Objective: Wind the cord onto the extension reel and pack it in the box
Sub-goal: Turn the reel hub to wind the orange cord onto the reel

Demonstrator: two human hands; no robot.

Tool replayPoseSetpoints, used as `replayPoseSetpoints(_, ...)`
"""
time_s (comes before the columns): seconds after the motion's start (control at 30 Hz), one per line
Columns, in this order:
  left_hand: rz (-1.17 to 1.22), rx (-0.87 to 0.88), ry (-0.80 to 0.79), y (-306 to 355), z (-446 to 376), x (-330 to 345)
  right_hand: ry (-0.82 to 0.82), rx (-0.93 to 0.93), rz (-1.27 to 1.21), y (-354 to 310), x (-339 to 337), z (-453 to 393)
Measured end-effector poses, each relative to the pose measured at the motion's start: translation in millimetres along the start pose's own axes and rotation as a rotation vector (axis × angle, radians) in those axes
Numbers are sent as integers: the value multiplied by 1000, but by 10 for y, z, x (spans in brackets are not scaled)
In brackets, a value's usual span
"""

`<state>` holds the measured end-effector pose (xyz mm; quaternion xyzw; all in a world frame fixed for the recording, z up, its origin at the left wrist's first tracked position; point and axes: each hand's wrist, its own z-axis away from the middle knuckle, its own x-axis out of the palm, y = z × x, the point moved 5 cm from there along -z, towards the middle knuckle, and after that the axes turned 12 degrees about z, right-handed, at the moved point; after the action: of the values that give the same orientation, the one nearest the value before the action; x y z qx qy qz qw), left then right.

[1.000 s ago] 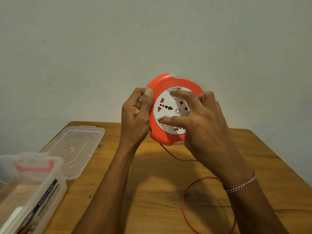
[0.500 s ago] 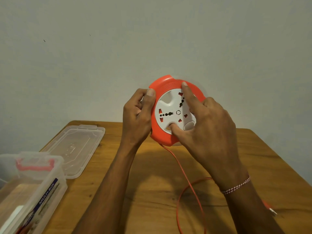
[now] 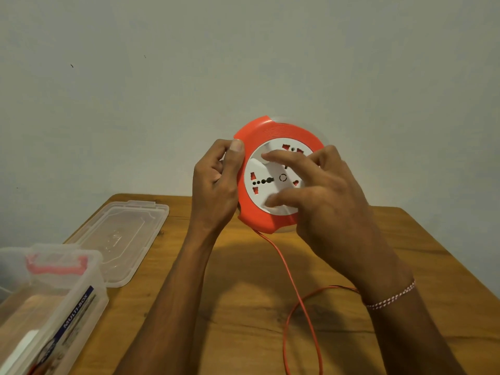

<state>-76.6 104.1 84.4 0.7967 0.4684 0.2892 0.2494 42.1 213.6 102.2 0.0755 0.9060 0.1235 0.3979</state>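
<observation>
The left hand (image 3: 216, 185) clasps the left rim of the orange extension reel (image 3: 270, 215), held upright above the wooden table (image 3: 243, 266). The right hand (image 3: 330, 201) presses 2 fingertips (image 3: 266, 157) on its white socket face. The orange cord (image 3: 286, 274) hangs down and loops on the table; the clear box (image 3: 81, 293) sits left, its lid (image 3: 121, 234) beside it.

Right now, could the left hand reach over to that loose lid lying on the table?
Probably yes, but not freely: the left hand is gripping the reel by its rim. The lid lies uncovered on that side with nothing between, so it must let go first.
</observation>
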Motion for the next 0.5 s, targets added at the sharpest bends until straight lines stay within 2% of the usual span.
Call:
replayPoseSetpoints(0.2,3,-28,-19,-46,3,9,-46,1,74,-33,44,13)
replayPoseSetpoints(0.4,-48,-25,-18,-77,3,-1,-154,95,125,-76,84,32)
replayPoseSetpoints(0.5,-45,-34,-30,-91,15,22,-134,145,126,-63,82,43)
